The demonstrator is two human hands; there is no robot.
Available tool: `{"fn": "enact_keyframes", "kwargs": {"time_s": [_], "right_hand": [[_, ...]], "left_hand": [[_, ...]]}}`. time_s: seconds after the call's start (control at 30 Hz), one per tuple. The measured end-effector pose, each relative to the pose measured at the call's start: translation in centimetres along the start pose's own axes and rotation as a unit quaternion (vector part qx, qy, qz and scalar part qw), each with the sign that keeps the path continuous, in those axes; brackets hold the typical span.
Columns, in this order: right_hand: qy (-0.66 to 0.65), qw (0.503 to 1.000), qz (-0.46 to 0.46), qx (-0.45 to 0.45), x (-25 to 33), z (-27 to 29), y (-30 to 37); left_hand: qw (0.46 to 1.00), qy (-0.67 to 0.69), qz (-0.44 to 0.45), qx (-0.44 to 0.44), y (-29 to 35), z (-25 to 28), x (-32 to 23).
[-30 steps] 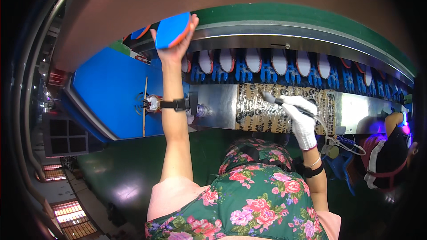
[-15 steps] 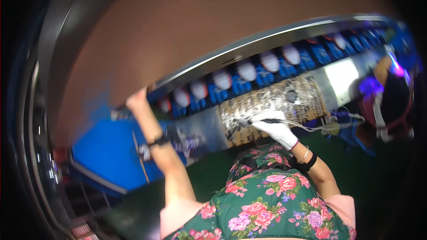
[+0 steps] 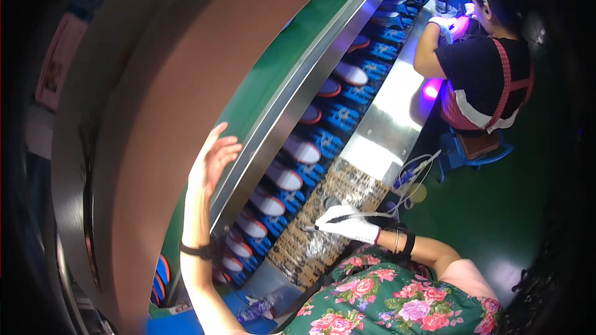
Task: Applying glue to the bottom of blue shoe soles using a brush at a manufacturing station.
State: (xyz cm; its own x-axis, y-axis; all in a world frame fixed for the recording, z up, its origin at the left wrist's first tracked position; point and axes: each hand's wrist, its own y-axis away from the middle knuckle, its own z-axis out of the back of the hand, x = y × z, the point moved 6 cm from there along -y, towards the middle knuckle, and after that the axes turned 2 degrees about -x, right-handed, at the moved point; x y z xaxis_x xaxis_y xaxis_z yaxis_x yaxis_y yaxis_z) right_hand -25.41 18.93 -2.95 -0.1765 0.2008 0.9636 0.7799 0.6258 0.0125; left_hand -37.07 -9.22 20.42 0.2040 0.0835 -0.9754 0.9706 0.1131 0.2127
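My left hand (image 3: 216, 158) is bare and raised beside the long metal rail (image 3: 267, 111), its fingers apart and nothing in them. My right hand (image 3: 351, 224), in a white glove, grips a pen-shaped corded tool (image 3: 310, 228) with a dark body and a thin tip. That tip is just over a brown work mat (image 3: 298, 254) covered in shiny film and dark smears. Along the mat's left side runs a row of shoe soles (image 3: 287, 178), pale with red rims, on blue holders (image 3: 323, 146). A dark round piece (image 3: 332, 201) lies on the mat.
A co-worker (image 3: 481, 62) sits at the far right on a blue-framed stool (image 3: 475, 149), gloved hands under violet light. A bare metal ledge (image 3: 379, 133) continues beyond the mat. White cords (image 3: 413, 192) hang off its right edge. A large brown curved panel (image 3: 161, 99) fills the left.
The view has turned, so the row of soles now runs steeply up to the right. My left hand, earlier at the rail's near end, is now raised with fingers spread. My right still holds the tool.
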Motion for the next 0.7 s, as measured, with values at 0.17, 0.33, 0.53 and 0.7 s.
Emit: {"fn": "enact_keyframes", "kwargs": {"time_s": [0.17,0.33,0.53,0.7], "right_hand": [[0.066,0.994,0.069,-0.059,1.2,6.0,-1.4],[0.074,0.995,0.046,-0.053,4.2,10.3,-2.2],[0.057,0.991,0.077,-0.091,3.3,14.0,-3.5],[-0.012,0.990,0.064,-0.124,2.5,15.6,-4.0]], "left_hand": [[0.883,-0.450,-0.133,-0.016,-18.7,-10.6,-4.2],[0.751,-0.602,-0.271,0.037,-36.0,-22.0,-7.8],[0.688,-0.640,-0.341,0.035,-52.1,-33.0,-8.4],[0.637,-0.704,-0.315,0.012,-61.8,-36.0,-9.6]]}}
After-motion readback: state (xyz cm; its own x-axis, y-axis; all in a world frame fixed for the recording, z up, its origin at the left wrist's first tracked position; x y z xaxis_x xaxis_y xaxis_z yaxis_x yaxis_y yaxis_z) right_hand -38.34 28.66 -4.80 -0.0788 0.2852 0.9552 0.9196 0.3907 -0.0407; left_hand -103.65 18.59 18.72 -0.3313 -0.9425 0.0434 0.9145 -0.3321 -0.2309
